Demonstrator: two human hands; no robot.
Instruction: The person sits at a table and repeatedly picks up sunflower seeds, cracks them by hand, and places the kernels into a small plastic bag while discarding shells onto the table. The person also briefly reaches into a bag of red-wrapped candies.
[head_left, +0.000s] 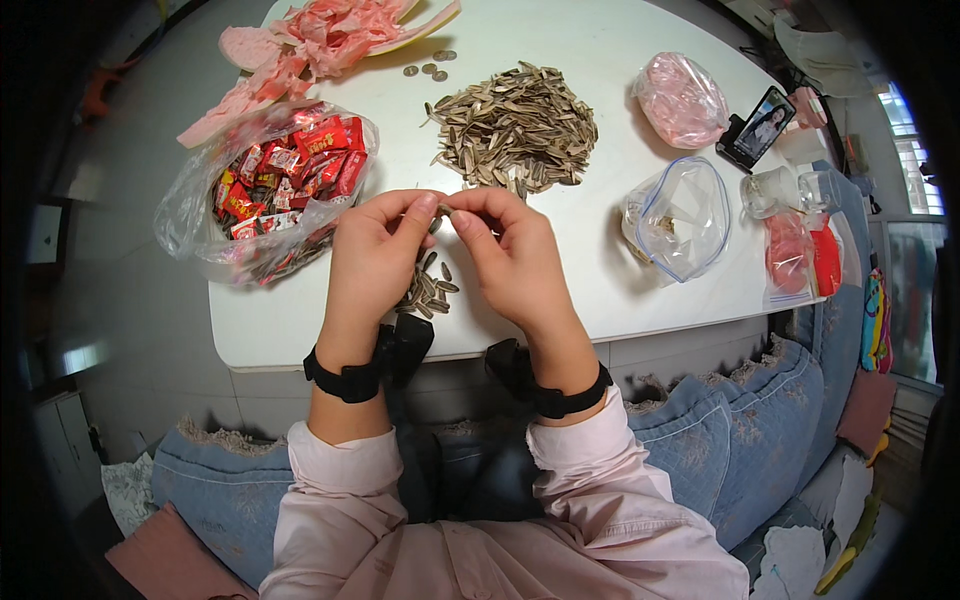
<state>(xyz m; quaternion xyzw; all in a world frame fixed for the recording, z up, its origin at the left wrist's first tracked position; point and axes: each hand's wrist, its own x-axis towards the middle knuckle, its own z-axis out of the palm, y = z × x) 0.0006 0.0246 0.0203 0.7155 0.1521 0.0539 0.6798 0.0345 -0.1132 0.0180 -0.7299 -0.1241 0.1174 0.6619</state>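
Above the near part of the white table (525, 300), my left hand (379, 244) and my right hand (514, 251) meet at the fingertips. Thumbs and forefingers pinch a sunflower seed (445, 210) between them. Another dark seed (435, 225) shows beside my left fingers, though its exact hold is unclear. Below my fingers lies a small group of sunflower seeds (431, 292), partly covered by my left hand. Just beyond my hands spreads a large heap of sunflower seeds (517, 127). My other fingers are curled and partly hidden.
Left of my hands, a clear plastic bag (187, 217) holds red-wrapped sweets (315, 161). Beyond it are pink-fleshed fruit rinds (330, 37) and several coin-like discs (429, 68). On the right stand an open zip bag (690, 232), a pink bagged bundle (682, 101), a phone (765, 127) and a glass (769, 191).
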